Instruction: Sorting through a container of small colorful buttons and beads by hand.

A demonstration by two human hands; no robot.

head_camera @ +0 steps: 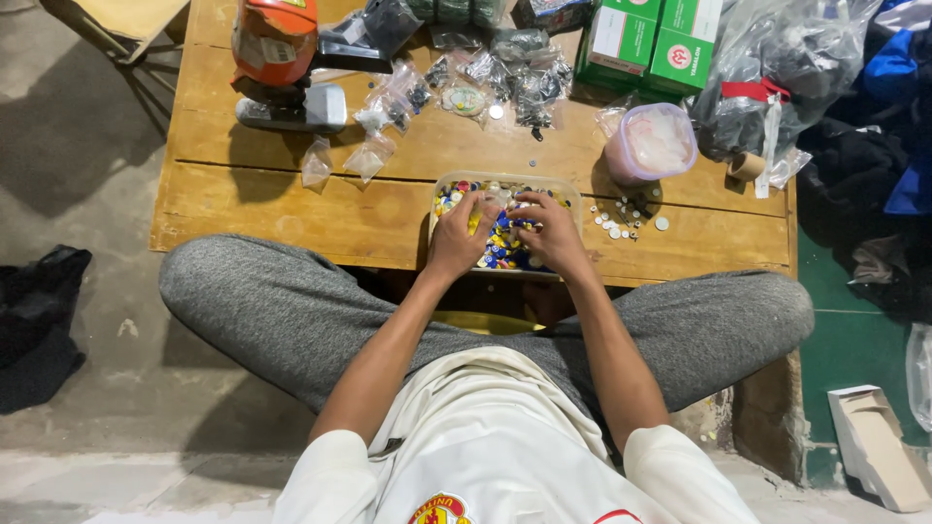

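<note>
A clear plastic tub full of small coloured buttons stands at the near edge of a low wooden table. Both my hands reach into it. My left hand rests on the left half of the tub, fingers curled among the buttons. My right hand lies over the right half, fingertips pinched together on the pile. Whether either hand holds a single button is too small to tell. My crossed legs in grey trousers sit under the table edge.
An orange-topped machine stands at the table's far left. Small plastic bags of parts lie scattered across the middle. A lidded round tub, loose buttons, green boxes and a tape roll are at right.
</note>
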